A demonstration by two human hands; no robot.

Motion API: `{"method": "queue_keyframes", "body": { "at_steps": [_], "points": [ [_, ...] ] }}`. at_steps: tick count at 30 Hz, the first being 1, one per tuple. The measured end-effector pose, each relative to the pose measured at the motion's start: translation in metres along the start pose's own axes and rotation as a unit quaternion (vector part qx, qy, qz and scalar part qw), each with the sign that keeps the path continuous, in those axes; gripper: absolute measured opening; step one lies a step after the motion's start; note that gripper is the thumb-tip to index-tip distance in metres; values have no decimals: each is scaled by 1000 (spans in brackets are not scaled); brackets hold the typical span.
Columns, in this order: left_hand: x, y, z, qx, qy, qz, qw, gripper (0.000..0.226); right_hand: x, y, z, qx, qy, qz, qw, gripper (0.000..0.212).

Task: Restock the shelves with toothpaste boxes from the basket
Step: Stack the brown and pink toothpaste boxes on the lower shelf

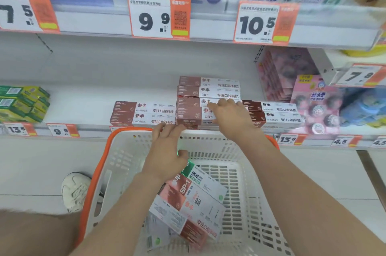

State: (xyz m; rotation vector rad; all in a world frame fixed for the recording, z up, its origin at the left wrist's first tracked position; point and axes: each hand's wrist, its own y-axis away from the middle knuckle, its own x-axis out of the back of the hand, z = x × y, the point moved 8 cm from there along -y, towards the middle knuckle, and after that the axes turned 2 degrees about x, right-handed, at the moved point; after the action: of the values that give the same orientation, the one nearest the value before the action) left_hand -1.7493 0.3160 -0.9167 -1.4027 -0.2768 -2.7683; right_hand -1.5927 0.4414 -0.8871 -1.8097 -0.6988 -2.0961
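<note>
White lattice plastic basket with orange rim (117, 151), lower centre of frame, holds loose red-and-white toothpaste boxes (198, 199) lying flat and skewed. Brown-and-white toothpaste boxes (208, 90) lie stacked flat, long faces outward, mid-frame on white metal shelf (94, 97); the middle stack is tallest, with lower stacks on either side.

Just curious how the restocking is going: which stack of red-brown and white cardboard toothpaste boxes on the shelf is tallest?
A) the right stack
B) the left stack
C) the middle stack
C: the middle stack of red-brown and white toothpaste boxes, touched by the right hand, rises clearly above the left stack and the right stack.
</note>
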Motion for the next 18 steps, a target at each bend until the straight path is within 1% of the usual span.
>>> {"method": "queue_keyframes", "body": {
  "at_steps": [2,4,6,8,10,12,14,16,18],
  "points": [
    [0,-3,8,11,-28,22,999,56,-6,-2,-3,5,8,1,1000,59],
    [3,-10,18,33,-82,52,995,44,-8,-4,-5,9,13,10,1000,53],
    [3,-20,22,61,-121,44,990,43,-7,-6,-2,-2,0,23,1000,45],
    [1,-31,19,81,-125,12,989,51,-5,-5,5,-31,-22,28,999,43],
    [2,-42,9,115,-115,-20,987,52,-7,-4,14,-71,-52,12,996,50],
    [-2,-53,2,132,-104,-57,984,40,-9,-3,22,-108,-74,-5,991,56],
    [-8,-60,1,129,-89,-87,984,37,-10,-4,28,-132,-84,-14,988,63],
    [-10,-65,2,127,-68,-87,986,37,-11,-7,30,-137,-94,-17,986,70],
    [-9,-67,4,128,-55,-68,988,31,-12,-11,30,-131,-102,-17,986,71]
  ]
}}
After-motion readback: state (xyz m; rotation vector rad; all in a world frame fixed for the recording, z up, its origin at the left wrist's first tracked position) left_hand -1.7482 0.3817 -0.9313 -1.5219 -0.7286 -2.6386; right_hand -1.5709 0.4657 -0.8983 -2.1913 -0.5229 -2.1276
